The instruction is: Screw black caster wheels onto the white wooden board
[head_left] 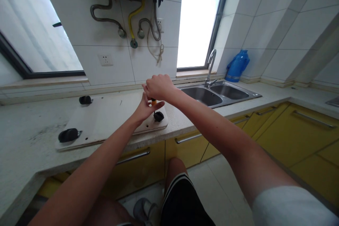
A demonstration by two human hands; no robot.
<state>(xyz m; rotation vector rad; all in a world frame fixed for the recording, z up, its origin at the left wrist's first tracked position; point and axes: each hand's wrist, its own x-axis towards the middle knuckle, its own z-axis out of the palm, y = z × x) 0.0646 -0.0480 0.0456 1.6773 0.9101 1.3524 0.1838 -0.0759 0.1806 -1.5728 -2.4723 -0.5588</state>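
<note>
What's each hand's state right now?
Left hand: at the yellow handle; grip cannot be told.
Right hand: closed over the top of the yellow handle.

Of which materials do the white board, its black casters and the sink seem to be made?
White board: perhaps coated wood; smooth, pale face. Black casters: likely plastic, dark and rounded with faint sheen. Sink: apparently stainless steel, grey with bright metallic reflections.

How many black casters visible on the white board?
3 on the white board: far-left caster, near-left caster, near-right caster by the left hand. Another may be hidden behind the right hand.
</note>
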